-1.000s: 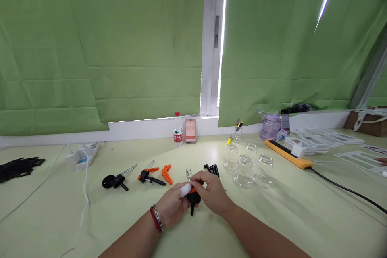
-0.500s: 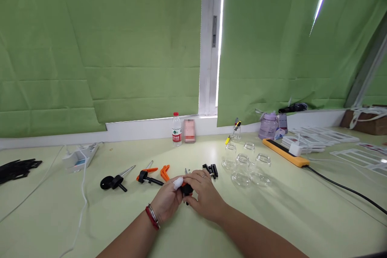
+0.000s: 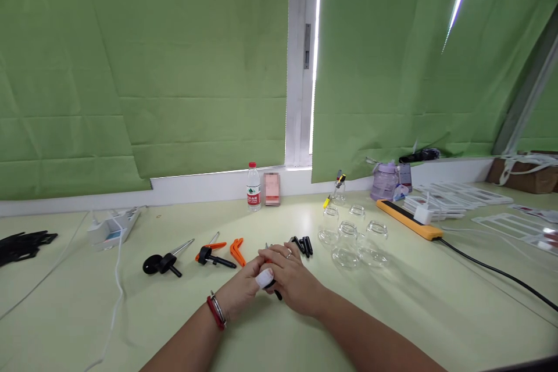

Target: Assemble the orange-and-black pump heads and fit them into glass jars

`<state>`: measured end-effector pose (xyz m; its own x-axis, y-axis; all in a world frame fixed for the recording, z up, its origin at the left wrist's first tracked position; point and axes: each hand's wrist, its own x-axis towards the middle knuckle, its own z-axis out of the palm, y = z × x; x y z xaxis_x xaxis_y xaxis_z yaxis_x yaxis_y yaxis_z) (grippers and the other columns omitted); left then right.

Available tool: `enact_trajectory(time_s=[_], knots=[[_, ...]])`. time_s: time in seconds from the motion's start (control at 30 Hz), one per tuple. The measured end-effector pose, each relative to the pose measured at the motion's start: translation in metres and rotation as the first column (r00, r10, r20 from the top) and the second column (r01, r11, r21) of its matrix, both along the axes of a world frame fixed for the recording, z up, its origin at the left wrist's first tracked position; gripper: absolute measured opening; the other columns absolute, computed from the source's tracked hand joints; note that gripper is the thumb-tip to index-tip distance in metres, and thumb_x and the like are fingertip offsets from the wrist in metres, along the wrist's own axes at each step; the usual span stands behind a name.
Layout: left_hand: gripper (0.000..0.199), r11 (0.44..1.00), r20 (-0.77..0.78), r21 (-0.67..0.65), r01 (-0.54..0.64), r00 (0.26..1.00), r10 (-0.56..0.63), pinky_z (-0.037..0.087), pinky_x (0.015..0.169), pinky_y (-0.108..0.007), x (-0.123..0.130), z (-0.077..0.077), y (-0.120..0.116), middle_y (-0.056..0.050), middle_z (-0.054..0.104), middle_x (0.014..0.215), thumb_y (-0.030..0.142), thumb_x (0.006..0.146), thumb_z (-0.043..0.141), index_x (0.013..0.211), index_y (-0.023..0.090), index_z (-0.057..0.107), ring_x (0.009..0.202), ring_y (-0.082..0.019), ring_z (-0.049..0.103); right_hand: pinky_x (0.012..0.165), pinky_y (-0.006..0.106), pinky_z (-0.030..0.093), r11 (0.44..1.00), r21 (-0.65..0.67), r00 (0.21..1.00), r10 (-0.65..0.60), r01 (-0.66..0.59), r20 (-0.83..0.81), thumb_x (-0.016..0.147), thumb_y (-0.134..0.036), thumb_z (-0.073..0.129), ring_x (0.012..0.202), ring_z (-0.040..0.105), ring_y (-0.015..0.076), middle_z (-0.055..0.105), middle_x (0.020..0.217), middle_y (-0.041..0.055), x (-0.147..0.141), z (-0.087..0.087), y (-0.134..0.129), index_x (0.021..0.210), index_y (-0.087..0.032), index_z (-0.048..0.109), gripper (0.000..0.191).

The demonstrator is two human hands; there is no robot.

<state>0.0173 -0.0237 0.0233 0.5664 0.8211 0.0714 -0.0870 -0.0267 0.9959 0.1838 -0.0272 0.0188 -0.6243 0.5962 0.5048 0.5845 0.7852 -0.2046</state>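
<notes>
A green curtain (image 3: 196, 58) covers the upper left of the frame; a second green curtain (image 3: 392, 58) covers the upper right. A window frame (image 3: 299, 70) stands between them. At centre, a water bottle (image 3: 253, 187) stands upright. At right, a purple jug (image 3: 384, 183) stands near a yellow power strip (image 3: 403, 216). A white power strip (image 3: 111, 231) lies at left.
</notes>
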Motion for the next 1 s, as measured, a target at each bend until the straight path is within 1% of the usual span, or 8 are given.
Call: enact_trajectory(time_s=[0.2, 0.3, 0.4, 0.47, 0.53, 0.67, 0.77, 1.0], knots=[[0.052, 0.989, -0.163, 0.119, 0.093, 0.984, -0.073, 0.039, 0.058, -0.025, -0.002, -0.01, 0.007, -0.001, 0.053, 0.081, 0.039, 0.076, 0.063, 0.121, 0.019, 0.048, 0.06, -0.011, 0.043, 0.107, 0.048, 0.012, 0.999, -0.049, 0.997, 0.001, 0.003, 0.079, 0.086, -0.016, 0.043, 0.129, 0.03, 0.0231, 0.04, 0.141, -0.0011, 0.001, 0.0, 0.0, 0.106, -0.027, 0.058, 0.027], [0.049, 0.994, -0.196, 0.09, 0.055, 0.98, -0.037, 0.039, 0.056, -0.025, -0.001, -0.009, 0.006, -0.001, 0.054, 0.083, 0.038, 0.075, 0.063, 0.118, 0.019, 0.048, 0.062, -0.011, 0.046, 0.108, 0.047, 0.01, 1.0, -0.011, 0.996, 0.009, -0.008, 0.092, 0.086, -0.024, 0.049, 0.129, 0.03, 0.0238, 0.04, 0.141, -0.0007, 0.003, 0.001, 0.003, 0.108, -0.029, 0.058, 0.024], [0.042, 0.998, -0.212, 0.062, -0.029, 0.976, 0.042, 0.042, 0.062, -0.028, -0.002, -0.003, 0.006, -0.001, 0.055, 0.083, 0.04, 0.078, 0.059, 0.113, 0.019, 0.05, 0.064, -0.013, 0.05, 0.107, 0.046, 0.014, 0.999, 0.049, 1.0, 0.001, -0.002, 0.02, 0.081, -0.04, 0.058, 0.125, 0.036, 0.0246, 0.046, 0.136, 0.0037, 0.014, 0.002, 0.015, 0.116, -0.029, 0.055, 0.037], [0.041, 0.992, -0.239, 0.042, -0.122, 0.963, 0.129, 0.043, 0.067, -0.03, -0.005, 0.001, 0.007, 0.001, 0.054, 0.082, 0.041, 0.078, 0.058, 0.113, 0.021, 0.05, 0.063, -0.013, 0.053, 0.102, 0.043, 0.023, 0.99, 0.07, 0.985, -0.116, 0.125, -0.124, 0.082, -0.041, 0.057, 0.117, 0.043, 0.0239, 0.054, 0.127, 0.0072, 0.025, 0.0, 0.027, 0.11, -0.025, 0.059, 0.033], [0.043, 0.978, -0.231, 0.026, -0.209, 0.95, 0.209, 0.044, 0.07, -0.031, -0.007, 0.001, 0.009, 0.003, 0.053, 0.079, 0.042, 0.076, 0.059, 0.114, 0.022, 0.05, 0.062, -0.012, 0.054, 0.093, 0.037, 0.032, 0.944, 0.013, 0.92, -0.319, 0.33, -0.226, 0.087, -0.032, 0.051, 0.103, 0.051, 0.0209, 0.062, 0.109, 0.0078, 0.035, -0.006, 0.043, 0.096, -0.02, 0.064, 0.02], [0.043, 0.954, -0.121, -0.038, -0.298, 0.949, 0.292, 0.046, 0.067, -0.031, -0.008, -0.003, 0.014, 0.004, 0.053, 0.075, 0.04, 0.074, 0.062, 0.111, 0.021, 0.05, 0.06, -0.012, 0.055, 0.078, 0.033, 0.035, 0.783, -0.099, 0.78, -0.621, 0.614, -0.071, 0.082, -0.019, 0.053, 0.088, 0.051, 0.0214, 0.062, 0.093, 0.0086, 0.047, -0.024, 0.07, 0.075, -0.017, 0.069, 0.017], [0.04, 0.943, -0.043, -0.084, -0.321, 0.947, 0.318, 0.046, 0.063, -0.029, -0.007, -0.004, 0.016, 0.003, 0.053, 0.074, 0.039, 0.074, 0.063, 0.107, 0.02, 0.05, 0.058, -0.011, 0.054, 0.078, 0.034, 0.033, 0.73, -0.075, 0.734, -0.678, 0.679, 0.042, 0.078, -0.019, 0.057, 0.095, 0.047, 0.0245, 0.06, 0.099, 0.0106, 0.047, -0.037, 0.081, 0.075, -0.015, 0.071, 0.014], [0.028, 0.931, 0.076, -0.165, -0.326, 0.937, 0.341, 0.047, 0.061, -0.027, -0.009, -0.003, 0.02, 0.002, 0.054, 0.078, 0.036, 0.072, 0.065, 0.088, 0.019, 0.05, 0.06, -0.009, 0.053, 0.079, 0.033, 0.03, 0.711, -0.022, 0.705, -0.691, 0.702, 0.157, 0.075, -0.008, 0.051, 0.093, 0.047, 0.0229, 0.06, 0.096, 0.0114, 0.042, -0.042, 0.08, 0.075, -0.014, 0.07, 0.02]])
